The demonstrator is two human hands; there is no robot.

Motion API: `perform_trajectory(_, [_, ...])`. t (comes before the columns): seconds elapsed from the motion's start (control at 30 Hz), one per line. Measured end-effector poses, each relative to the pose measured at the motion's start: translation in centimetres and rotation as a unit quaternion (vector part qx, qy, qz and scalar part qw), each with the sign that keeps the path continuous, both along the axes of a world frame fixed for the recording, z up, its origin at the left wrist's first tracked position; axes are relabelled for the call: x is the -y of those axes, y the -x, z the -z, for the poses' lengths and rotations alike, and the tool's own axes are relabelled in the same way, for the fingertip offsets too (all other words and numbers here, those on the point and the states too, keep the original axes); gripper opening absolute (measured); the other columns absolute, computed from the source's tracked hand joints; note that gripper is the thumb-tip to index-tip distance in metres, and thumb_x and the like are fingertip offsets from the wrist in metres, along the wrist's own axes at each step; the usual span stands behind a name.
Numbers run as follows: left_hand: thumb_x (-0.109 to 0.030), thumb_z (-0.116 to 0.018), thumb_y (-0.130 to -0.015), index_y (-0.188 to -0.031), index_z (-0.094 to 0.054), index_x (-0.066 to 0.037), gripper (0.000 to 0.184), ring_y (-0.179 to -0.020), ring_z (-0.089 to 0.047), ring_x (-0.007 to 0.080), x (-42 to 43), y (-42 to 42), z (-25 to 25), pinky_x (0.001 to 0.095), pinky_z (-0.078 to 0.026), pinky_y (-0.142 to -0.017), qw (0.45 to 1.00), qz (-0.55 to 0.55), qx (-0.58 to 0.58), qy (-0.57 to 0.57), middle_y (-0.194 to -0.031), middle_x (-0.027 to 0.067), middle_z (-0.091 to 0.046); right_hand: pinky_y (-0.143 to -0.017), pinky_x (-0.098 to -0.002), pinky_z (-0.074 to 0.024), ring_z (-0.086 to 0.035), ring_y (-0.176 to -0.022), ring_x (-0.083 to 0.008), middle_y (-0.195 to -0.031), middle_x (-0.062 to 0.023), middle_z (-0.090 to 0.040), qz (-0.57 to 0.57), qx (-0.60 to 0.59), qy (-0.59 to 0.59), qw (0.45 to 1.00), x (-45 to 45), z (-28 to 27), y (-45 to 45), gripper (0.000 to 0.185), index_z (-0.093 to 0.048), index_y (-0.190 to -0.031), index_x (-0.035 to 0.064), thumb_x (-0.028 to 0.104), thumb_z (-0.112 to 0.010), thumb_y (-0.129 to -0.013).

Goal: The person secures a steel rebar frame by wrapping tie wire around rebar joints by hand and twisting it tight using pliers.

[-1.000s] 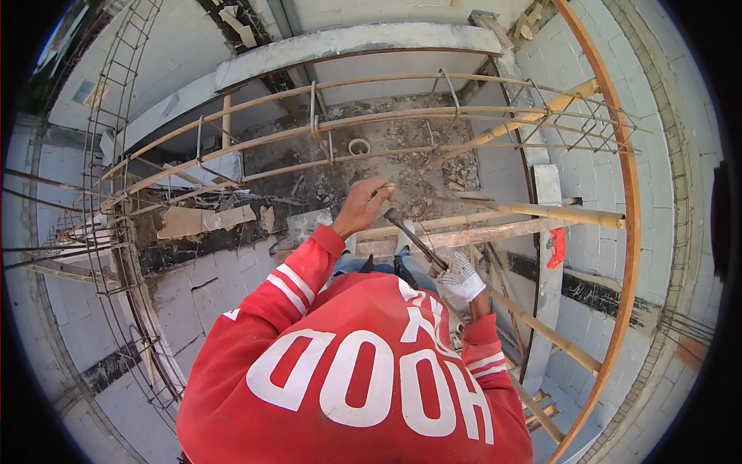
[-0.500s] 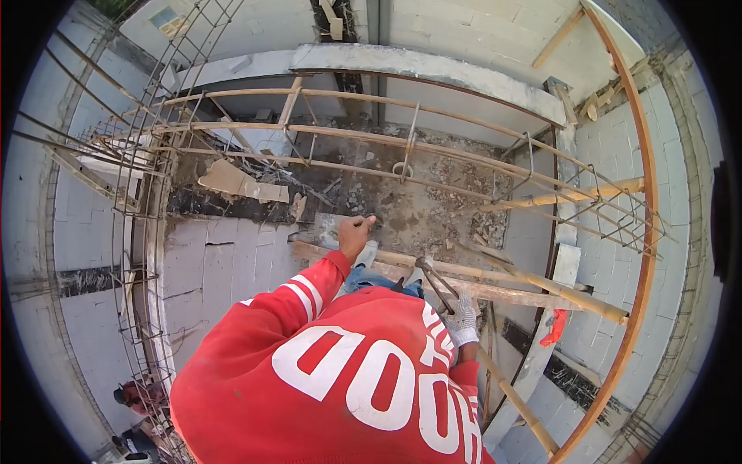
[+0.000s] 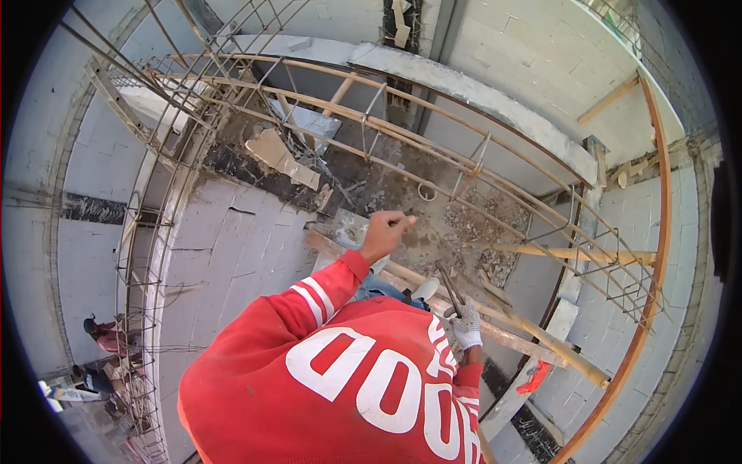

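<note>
My left hand (image 3: 389, 234) is bare, with its fingers curled together, just left of the middle of the view; whatever it may hold is too small to make out. To its lower right, my right hand (image 3: 466, 326) wears a whitish knitted glove and is closed round the handles of a dark metal pincer-like tool (image 3: 450, 286), whose head points up and away. A long rebar cage (image 3: 402, 134) with bent stirrups runs across beyond both hands, and neither hand touches it.
Bamboo poles (image 3: 553, 346) and a wooden plank (image 3: 502, 338) lie near my right hand. Rubble (image 3: 487, 224) covers the floor below. A curved-looking timber (image 3: 663, 193) stands at right, a red cloth (image 3: 534, 377) below it. Another person (image 3: 110, 337) is at lower left.
The view has turned, so the cage now slants down to the right. My left hand has moved away from the tool, and the tool's head now points away from me.
</note>
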State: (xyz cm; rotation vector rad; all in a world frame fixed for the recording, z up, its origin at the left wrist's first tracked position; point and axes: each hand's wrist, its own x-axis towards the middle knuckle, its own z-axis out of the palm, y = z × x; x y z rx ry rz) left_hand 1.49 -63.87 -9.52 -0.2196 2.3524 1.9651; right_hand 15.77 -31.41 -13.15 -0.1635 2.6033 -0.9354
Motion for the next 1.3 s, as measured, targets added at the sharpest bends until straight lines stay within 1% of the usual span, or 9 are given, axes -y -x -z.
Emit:
perform_trajectory(0.13, [-0.030,-0.067,-0.093,-0.072,-0.072,-0.002,0.036,-0.058,-0.060,0.0196,6.7,1.4,7.1,0.0360,-0.044,-0.058,0.954,-0.273,0.061,0.112,-0.067,0.0110,-0.067,-0.110,-0.0410,-0.0438,-0.062,-0.118,-0.0281,-0.098,-0.0143,-0.070,0.156,0.122,0.241,0.950,0.5,-1.3,-1.5,0.020,-0.070,-0.089,0.0007,-0.003,-0.066,-0.069])
perform_trajectory(0.3, [-0.025,-0.057,-0.099,-0.092,-0.074,0.000,0.031,-0.063,-0.067,0.0198,8.4,-2.1,9.5,0.0352,-0.049,-0.060,0.931,-0.002,-0.023,0.364,-0.065,0.0089,-0.067,-0.109,-0.0490,-0.0440,-0.060,-0.118,-0.0291,-0.117,-0.0123,-0.064,0.298,-0.191,0.323,0.878,1.3,-6.7,-0.6,0.045,-0.056,-0.126,0.0049,0.009,-0.069,-0.083])
perform_trajectory(0.47, [-0.022,-0.054,-0.097,-0.100,-0.074,-0.001,0.029,-0.058,-0.062,0.0151,4.9,-3.6,6.8,0.0327,-0.047,-0.057,0.970,0.156,0.144,0.122,-0.062,0.0069,-0.063,-0.107,-0.0432,-0.0438,-0.057,-0.123,-0.0261,-0.127,-0.0118,-0.058,0.360,-0.261,0.532,0.720,-1.3,-13.4,3.6,0.055,-0.040,-0.142,0.0061,0.030,-0.065,-0.099])
perform_trajectory(0.6, [-0.021,-0.055,-0.096,-0.091,-0.075,-0.001,0.028,-0.053,-0.051,0.0101,1.0,-4.3,5.3,0.0296,-0.040,-0.054,0.980,0.162,0.046,0.105,-0.060,0.0030,-0.059,-0.097,-0.0360,-0.0496,-0.058,-0.119,-0.0209,-0.127,-0.0099,-0.059,0.463,-0.377,0.408,0.690,-2.8,-17.9,5.5,0.043,-0.054,-0.134,0.0040,0.037,-0.050,-0.107])
perform_trajectory(0.87, [-0.023,-0.060,-0.096,-0.089,-0.074,0.000,0.027,-0.052,-0.041,0.0059,-1.5,-2.9,1.5,0.0280,-0.032,-0.050,0.970,0.213,0.036,0.113,-0.057,-0.0016,-0.051,-0.082,-0.0314,-0.0530,-0.058,-0.092,-0.0145,-0.103,-0.0060,-0.063,0.471,-0.444,0.198,0.736,-4.1,-20.5,11.2,0.027,-0.061,-0.110,0.0037,0.028,-0.069,-0.099])
perform_trajectory(1.0, [-0.016,-0.055,-0.100,-0.091,-0.072,0.000,0.024,-0.050,-0.042,0.0047,-1.3,-1.3,-0.2,0.0248,-0.029,-0.047,0.967,0.223,0.121,0.010,-0.057,-0.0026,-0.050,-0.076,-0.0300,-0.0547,-0.060,-0.084,-0.0132,-0.098,-0.0051,-0.065,0.457,-0.338,0.362,0.739,-3.3,-17.6,14.3,0.022,-0.061,-0.106,0.0052,0.020,-0.074,-0.095])
perform_trajectory(1.07, [-0.013,-0.052,-0.101,-0.094,-0.071,0.001,0.024,-0.049,-0.042,0.0047,-1.2,-0.7,-1.3,0.0239,-0.028,-0.046,0.959,0.254,0.129,0.007,-0.057,-0.0031,-0.049,-0.075,-0.0293,-0.0551,-0.064,-0.086,-0.0131,-0.100,-0.0057,-0.069,0.446,-0.338,0.162,0.813,-4.5,-13.8,15.0,0.026,-0.062,-0.111,0.0034,0.018,-0.075,-0.094])
perform_trajectory(1.2, [-0.016,-0.052,-0.101,-0.098,-0.071,0.001,0.026,-0.049,-0.035,0.0045,-1.1,-0.9,-3.5,0.0261,-0.025,-0.048,0.949,0.257,0.175,-0.057,-0.057,-0.0055,-0.045,-0.090,-0.0411,-0.0530,-0.062,-0.106,-0.0276,-0.109,-0.0108,-0.064,0.362,-0.341,-0.155,0.854,-2.7,-16.5,13.5,0.047,-0.062,-0.116,0.0080,0.020,-0.086,-0.078])
perform_trajectory(1.3, [-0.023,-0.053,-0.104,-0.108,-0.073,0.001,0.031,-0.052,-0.030,0.0036,-1.8,-1.4,-5.9,0.0244,-0.023,-0.049,0.948,0.240,0.196,-0.079,-0.057,-0.0082,-0.038,-0.091,-0.0409,-0.0518,-0.062,-0.106,-0.0338,-0.109,-0.0155,-0.062,0.346,-0.389,-0.085,0.849,-2.1,-17.6,10.4,0.056,-0.060,-0.123,0.0086,0.022,-0.087,-0.076])
